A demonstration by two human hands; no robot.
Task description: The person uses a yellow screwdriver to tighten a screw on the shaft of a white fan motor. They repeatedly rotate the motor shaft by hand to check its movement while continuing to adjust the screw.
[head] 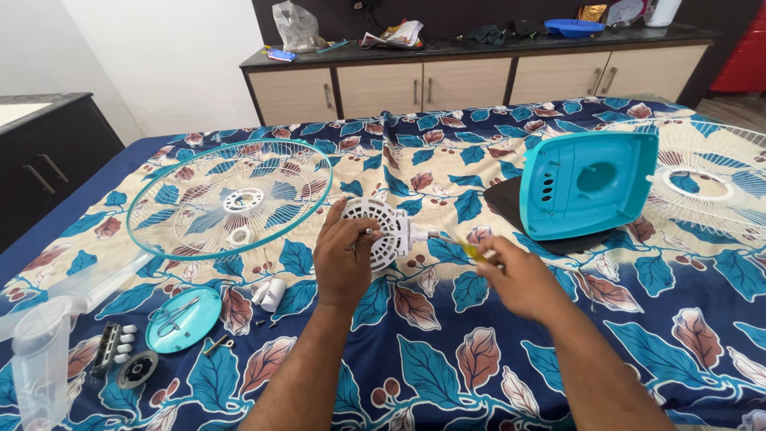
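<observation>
Right at the middle of the bed, my left hand [345,254] is wrapped around a round white vented motor housing [381,231], holding it just off the sheet. Its slotted face tilts up toward me and its stub points right. My right hand [520,279] is closed on a screwdriver [465,247] with a yellowish handle, blurry, lying roughly left-right with the tip meeting that stub.

Under everything is a bedsheet [447,359], navy with teal and rust leaves. Left of the housing sits a round wire grille [230,198] with a teal rim, lying flat. Near my left forearm there's a small white cap [272,294] and a few dark screws [263,323]. Further left, a teal disc [183,319] has scissors [177,316] lying on it. To the right, a squarish teal plastic base [589,185] stands tilted, hollow side facing me, on a black plate [504,199].
</observation>
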